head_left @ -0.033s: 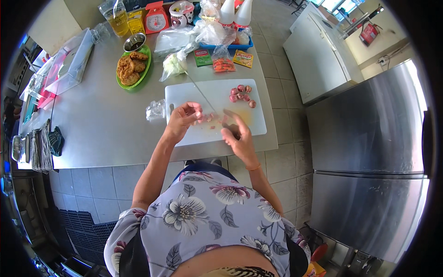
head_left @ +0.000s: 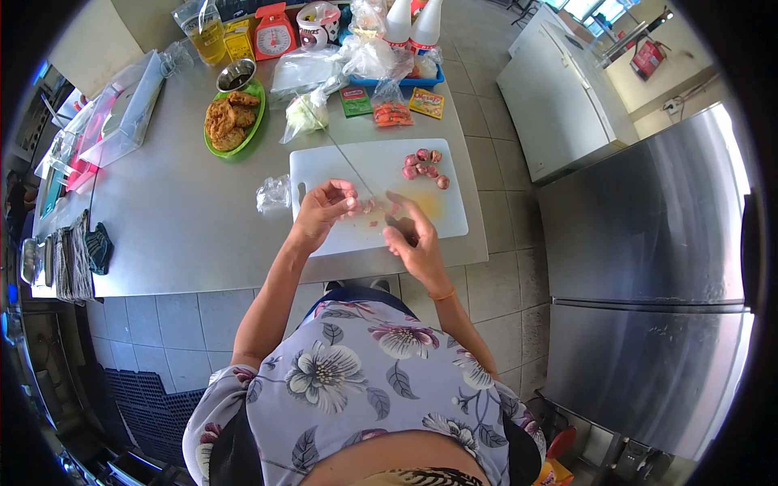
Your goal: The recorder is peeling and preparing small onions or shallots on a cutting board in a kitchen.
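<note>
Over the left part of the white cutting board (head_left: 324, 162), my left hand (head_left: 321, 212) is closed, its fingertips pinched on a small pinkish piece of shallot. My right hand (head_left: 420, 243) is curled around the handle end of a knife (head_left: 350, 164), index finger stretched forward. The thin blade points away to the far left, seen nearly edge-on; the handle is mostly hidden in my palm. Between my hands, cut shallot pieces (head_left: 373, 223) lie on the board. Several whole shallots (head_left: 421, 166) sit at its far right.
Left of the board lies a crumpled clear bag (head_left: 274, 194). Beyond it are a green plate (head_left: 258, 121) of fried pieces, a metal bowl (head_left: 237, 74), a bagged pale vegetable (head_left: 306, 115), a bag of orange pieces (head_left: 392, 112) and a red scale (head_left: 275, 32). A steel fridge (head_left: 640, 243) stands right.
My right hand has shifted very slightly to the left, and the knife blade has tilted slightly with it. My left hand stays where it was.
</note>
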